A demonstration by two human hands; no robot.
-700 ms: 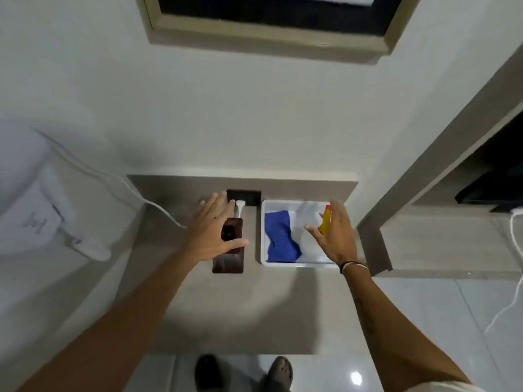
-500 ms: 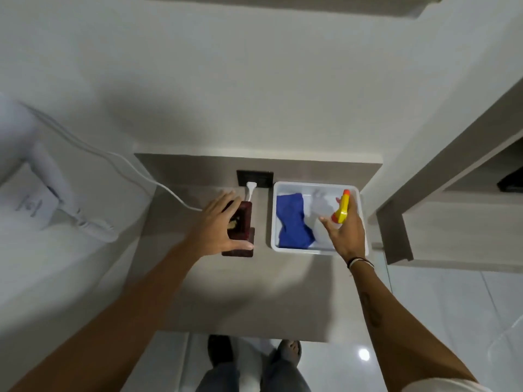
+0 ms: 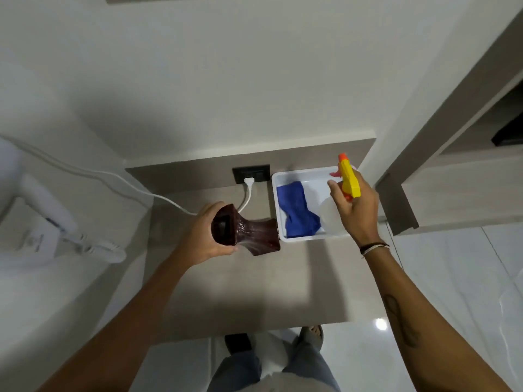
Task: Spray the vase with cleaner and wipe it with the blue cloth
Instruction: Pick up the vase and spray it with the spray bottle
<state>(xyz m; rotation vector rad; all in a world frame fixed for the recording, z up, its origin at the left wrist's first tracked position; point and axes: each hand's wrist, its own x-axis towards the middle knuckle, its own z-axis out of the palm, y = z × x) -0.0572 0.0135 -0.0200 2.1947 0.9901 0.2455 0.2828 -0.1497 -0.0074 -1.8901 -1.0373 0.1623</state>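
Observation:
A dark red-brown vase (image 3: 249,232) with a square mouth is tilted on its side above the beige table (image 3: 254,290), its mouth toward me. My left hand (image 3: 203,236) grips it near the mouth. My right hand (image 3: 355,207) holds a spray bottle (image 3: 348,182) with a yellow and orange head and a clear body, lifted over the white tray (image 3: 276,179). The blue cloth (image 3: 295,212) lies crumpled in the tray's left half, under and left of the bottle.
A black wall socket (image 3: 251,174) with a white plug and cable (image 3: 113,176) sits behind the vase. A white hair dryer (image 3: 70,230) hangs at the left. A wooden shelf unit (image 3: 452,199) stands to the right. My feet (image 3: 311,335) are below the table edge.
My left hand closed on the vase, lifted it and tipped it sideways. My right hand took the spray bottle and raised it out of the tray.

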